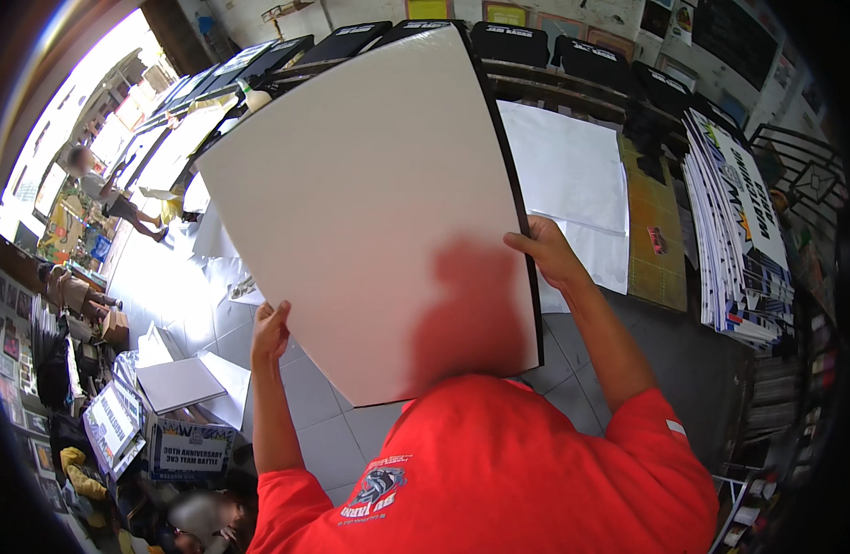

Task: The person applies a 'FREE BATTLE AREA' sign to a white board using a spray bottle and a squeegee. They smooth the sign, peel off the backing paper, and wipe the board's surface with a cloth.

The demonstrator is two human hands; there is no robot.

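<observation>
A large white board (370, 185) with a dark edge is held up in front of my body, tilted, its broad glossy face toward me and reflecting the red of my shirt. At its lower left edge, my left hand (271, 331) is closed on the rim. My right hand (550, 254) grips the opposite edge, thumb on the white face and the fingers mostly hidden behind. The board's back is out of sight. Just beyond my right hand lie white paper sheets (577, 175) on the work table.
A yellow-green cutting mat (660, 235) and a stack of printed boards (743, 231) are on the right. Black printed pieces (508, 43) line the far side. A box of boards (192, 448) stands on the tiled floor (314, 388) at left. Other people (107, 194) are at left.
</observation>
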